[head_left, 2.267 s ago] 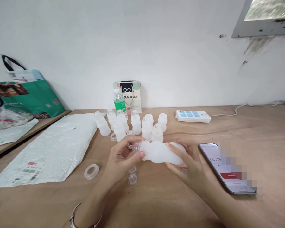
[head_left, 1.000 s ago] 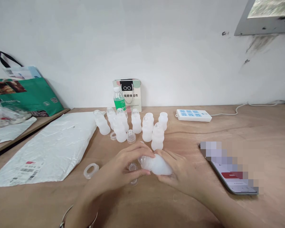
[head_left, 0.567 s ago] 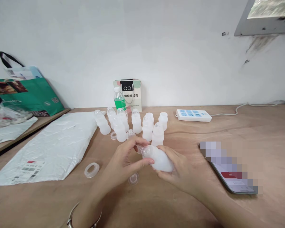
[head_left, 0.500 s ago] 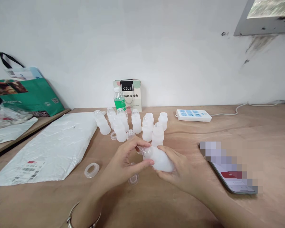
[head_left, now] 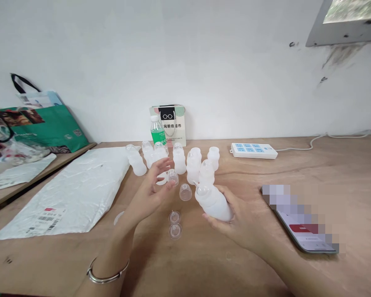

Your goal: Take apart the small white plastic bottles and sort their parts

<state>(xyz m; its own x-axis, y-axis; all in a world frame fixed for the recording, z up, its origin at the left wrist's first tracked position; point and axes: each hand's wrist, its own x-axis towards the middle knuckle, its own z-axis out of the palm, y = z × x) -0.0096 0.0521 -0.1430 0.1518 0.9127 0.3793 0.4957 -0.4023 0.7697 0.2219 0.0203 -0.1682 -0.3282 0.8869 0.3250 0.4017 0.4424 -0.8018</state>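
My right hand (head_left: 235,218) is wrapped round a white baby bottle (head_left: 214,202), tilted with its top toward the left. A clear teat (head_left: 200,188) sits at the bottle's mouth. My left hand (head_left: 153,187) is raised off the bottle, thumb and fingers apart. Just past its thumb stands a clear dome cap (head_left: 173,176); whether they touch I cannot tell. Another dome cap (head_left: 185,192) rests between my hands. Two clear teats (head_left: 174,225) lie on the table below. A pale ring (head_left: 118,217) is partly hidden by my left wrist.
Several capped white bottles (head_left: 179,160) stand behind my hands. A white mailing bag (head_left: 80,185) lies to the left, a phone (head_left: 309,231) to the right. Toward the wall are a power strip (head_left: 253,151), a green-labelled drink bottle (head_left: 157,133) and a paper bag (head_left: 176,123).
My left hand has let go of the top of the baby bottle and moved left and up, opening its fingers. My right hand still holds the bottle, and the view has shifted slightly.
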